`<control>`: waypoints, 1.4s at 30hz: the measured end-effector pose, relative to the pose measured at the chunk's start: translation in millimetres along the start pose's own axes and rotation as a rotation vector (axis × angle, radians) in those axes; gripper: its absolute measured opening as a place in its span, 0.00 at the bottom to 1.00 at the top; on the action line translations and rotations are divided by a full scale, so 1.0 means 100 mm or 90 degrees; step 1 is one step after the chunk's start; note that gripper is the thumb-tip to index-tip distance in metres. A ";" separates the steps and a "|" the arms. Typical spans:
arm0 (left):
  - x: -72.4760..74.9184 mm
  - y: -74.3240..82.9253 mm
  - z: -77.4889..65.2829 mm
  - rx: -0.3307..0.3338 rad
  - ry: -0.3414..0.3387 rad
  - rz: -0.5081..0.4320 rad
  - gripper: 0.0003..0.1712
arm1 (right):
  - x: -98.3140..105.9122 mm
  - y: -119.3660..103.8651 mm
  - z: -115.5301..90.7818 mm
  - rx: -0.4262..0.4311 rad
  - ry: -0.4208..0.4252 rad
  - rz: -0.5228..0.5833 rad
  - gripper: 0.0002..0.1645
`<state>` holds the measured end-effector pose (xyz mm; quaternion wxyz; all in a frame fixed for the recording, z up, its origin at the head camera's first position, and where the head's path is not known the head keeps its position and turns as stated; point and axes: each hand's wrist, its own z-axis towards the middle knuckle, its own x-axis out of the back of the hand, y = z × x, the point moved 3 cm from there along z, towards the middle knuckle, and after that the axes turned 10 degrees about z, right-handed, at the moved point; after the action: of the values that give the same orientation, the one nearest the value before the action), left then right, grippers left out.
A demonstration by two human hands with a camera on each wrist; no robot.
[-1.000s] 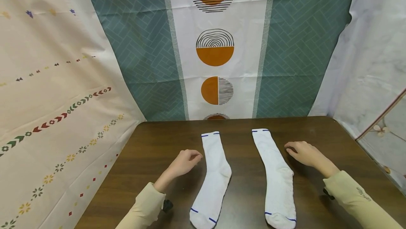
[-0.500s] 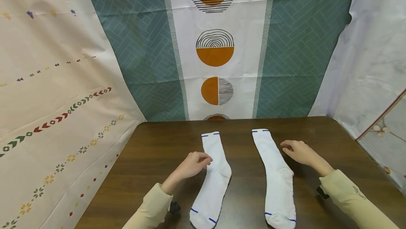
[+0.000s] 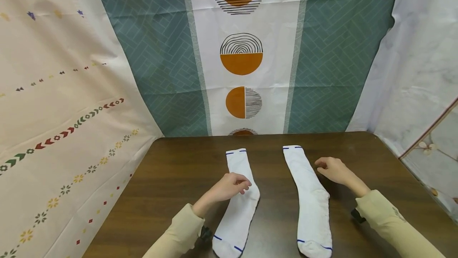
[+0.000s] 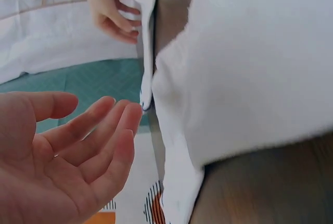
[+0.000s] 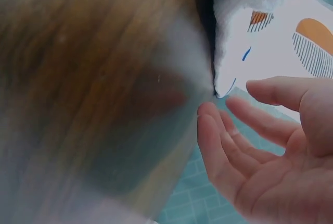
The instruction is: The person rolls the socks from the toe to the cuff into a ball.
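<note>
Two white socks with blue stripes lie flat on the table, cuffs toward the far edge. My left hand (image 3: 232, 186) hovers over the middle of the left sock (image 3: 236, 214), hiding part of its leg; its fingers are loosely bent with nothing between them. In the left wrist view the left hand (image 4: 78, 156) shows its palm beside the sock (image 4: 250, 67). To the right of the right sock (image 3: 311, 202) is my right hand (image 3: 334, 169), close to the sock's upper leg. Seen from the right wrist, the right hand (image 5: 265, 146) has relaxed fingers and holds nothing.
The dark wooden table (image 3: 179, 162) ends at a back edge against a green and white patterned cloth (image 3: 164, 51). A cream printed cloth (image 3: 71, 130) hangs at the left, and a pale marbled cloth (image 3: 422, 71) at the right.
My left hand has moved right, from beside the left sock to over it. My right hand has shifted slightly left, toward the right sock. Both socks stay where they were.
</note>
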<state>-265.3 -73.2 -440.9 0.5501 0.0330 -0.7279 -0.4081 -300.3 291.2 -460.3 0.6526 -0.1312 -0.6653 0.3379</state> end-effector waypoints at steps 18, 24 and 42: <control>-0.25 0.27 0.21 -0.008 -0.108 -0.127 0.17 | -0.03 0.01 0.10 -0.013 -0.004 0.071 0.19; -0.32 0.31 0.21 0.010 -0.132 -0.165 0.16 | -0.05 0.04 0.11 -0.029 -0.031 0.129 0.22; -0.58 0.49 0.31 0.059 -0.131 -0.207 0.18 | -0.12 -0.14 0.16 -0.080 -0.012 0.066 0.20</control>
<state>-248.6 5.4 -457.4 0.3973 0.1333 -0.7833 -0.4591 -310.8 268.9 -459.7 0.6185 -0.2031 -0.6837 0.3297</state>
